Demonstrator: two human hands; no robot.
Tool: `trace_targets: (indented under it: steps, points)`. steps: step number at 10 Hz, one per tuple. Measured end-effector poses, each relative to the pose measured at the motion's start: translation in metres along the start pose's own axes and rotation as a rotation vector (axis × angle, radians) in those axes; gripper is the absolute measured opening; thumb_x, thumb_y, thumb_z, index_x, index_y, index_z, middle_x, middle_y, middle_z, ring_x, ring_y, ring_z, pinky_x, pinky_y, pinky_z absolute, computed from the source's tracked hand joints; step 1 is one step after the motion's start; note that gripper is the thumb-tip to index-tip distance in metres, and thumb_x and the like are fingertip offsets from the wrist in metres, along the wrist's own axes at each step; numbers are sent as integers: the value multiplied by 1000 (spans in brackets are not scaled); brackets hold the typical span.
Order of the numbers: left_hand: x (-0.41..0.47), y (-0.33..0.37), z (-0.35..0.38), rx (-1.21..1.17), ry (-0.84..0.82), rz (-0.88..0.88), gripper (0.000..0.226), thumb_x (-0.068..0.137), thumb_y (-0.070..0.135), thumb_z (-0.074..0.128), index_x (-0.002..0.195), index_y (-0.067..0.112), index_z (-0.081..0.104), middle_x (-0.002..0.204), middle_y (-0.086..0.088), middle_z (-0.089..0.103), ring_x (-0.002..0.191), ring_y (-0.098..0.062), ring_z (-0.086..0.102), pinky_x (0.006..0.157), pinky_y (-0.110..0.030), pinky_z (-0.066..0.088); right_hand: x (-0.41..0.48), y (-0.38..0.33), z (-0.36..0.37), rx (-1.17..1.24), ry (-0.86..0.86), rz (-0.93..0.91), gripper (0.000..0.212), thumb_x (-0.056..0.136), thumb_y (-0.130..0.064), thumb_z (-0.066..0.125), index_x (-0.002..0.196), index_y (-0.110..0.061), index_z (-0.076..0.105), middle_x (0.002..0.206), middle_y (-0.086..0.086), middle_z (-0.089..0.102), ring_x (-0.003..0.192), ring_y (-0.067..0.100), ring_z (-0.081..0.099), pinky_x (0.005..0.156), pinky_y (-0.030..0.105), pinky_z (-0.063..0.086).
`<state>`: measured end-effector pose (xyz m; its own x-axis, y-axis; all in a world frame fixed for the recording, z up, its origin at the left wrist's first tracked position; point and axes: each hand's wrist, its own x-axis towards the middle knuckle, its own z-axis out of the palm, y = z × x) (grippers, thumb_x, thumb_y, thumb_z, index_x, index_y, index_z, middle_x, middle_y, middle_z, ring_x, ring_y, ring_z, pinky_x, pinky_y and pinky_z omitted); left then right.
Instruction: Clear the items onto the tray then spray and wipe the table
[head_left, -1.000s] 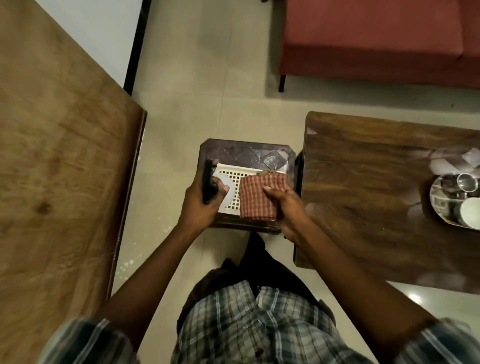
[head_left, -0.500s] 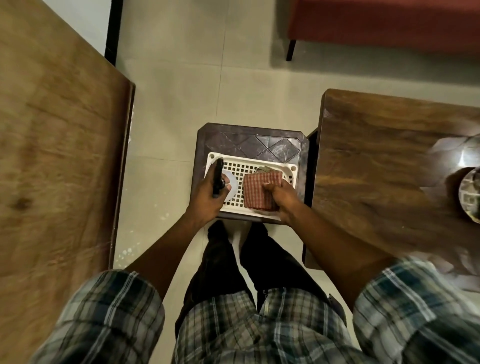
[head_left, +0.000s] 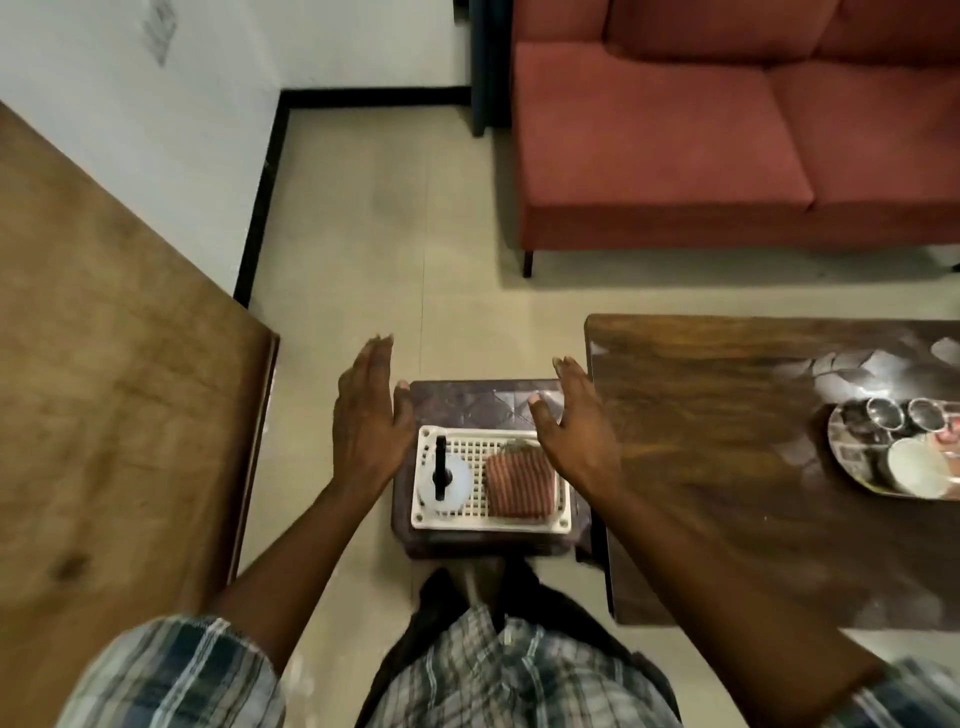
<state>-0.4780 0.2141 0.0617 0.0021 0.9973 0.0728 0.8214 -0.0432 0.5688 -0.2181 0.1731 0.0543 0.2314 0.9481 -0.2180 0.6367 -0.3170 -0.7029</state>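
A white perforated basket (head_left: 491, 524) sits on a small dark stool (head_left: 467, 402) in front of me. Inside it stands a spray bottle (head_left: 443, 478) with a black nozzle on the left, and a folded red checked cloth (head_left: 518, 482) lies on the right. My left hand (head_left: 366, 421) hovers flat and empty above the basket's left side. My right hand (head_left: 574, 423) hovers flat and empty above its right side. To the right, a dark wooden table (head_left: 727, 447) carries a steel tray (head_left: 852, 467) with small steel cups (head_left: 883, 413) and a white cup (head_left: 917, 470).
A light wooden tabletop (head_left: 104, 415) fills the left side. A red sofa (head_left: 701, 130) stands at the back right on the tiled floor (head_left: 389, 234). My legs stand just behind the stool.
Both hands let go of the spray bottle and the cloth, which now rest in the basket. The hands lifted and opened flat above it. My head tilted up.
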Motion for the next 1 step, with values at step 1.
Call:
trace_targets:
  steps: [1]
  points:
    - [36,48,-44,29,111,151,62,110,27,46,169,19,28,175,-8,31,162,-30,29,131,-51,26,11,-51,-39,-64,99,-159,66,110,-45,48,169,-21,28,179,-2,21,165,17,16,131,40,23]
